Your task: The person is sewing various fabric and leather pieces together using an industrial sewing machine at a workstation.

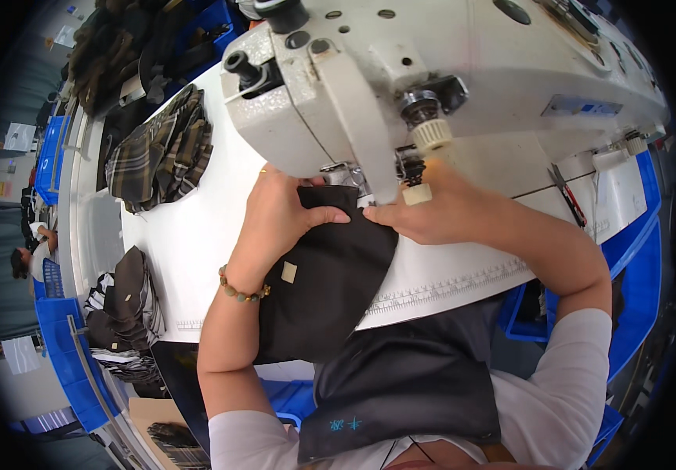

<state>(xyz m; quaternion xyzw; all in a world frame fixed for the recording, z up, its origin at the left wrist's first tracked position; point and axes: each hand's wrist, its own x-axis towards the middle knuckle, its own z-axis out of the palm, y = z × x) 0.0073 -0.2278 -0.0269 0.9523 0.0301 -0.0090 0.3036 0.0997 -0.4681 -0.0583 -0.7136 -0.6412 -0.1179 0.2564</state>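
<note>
A dark cloth piece point(326, 270) with a small cream sticker point(289, 272) lies under the needle area of a white sewing machine point(463, 94) and hangs over the table's front edge. My left hand point(279, 211) grips its upper left edge, the thumb on top and the other fingers partly hidden. Close to the presser foot point(365, 196), my right hand point(432, 207) pinches the cloth's upper right edge between thumb and finger. The machine head and its tension knobs cover part of the right fingers.
Folded plaid cloth point(161, 153) lies on the white table point(197, 266) at the left. Stacked dark pieces point(122, 305) sit by its left edge. Red-handled snips point(569, 196) rest at the right. Blue bins point(628, 298) stand beside the table; another person point(38, 254) is far left.
</note>
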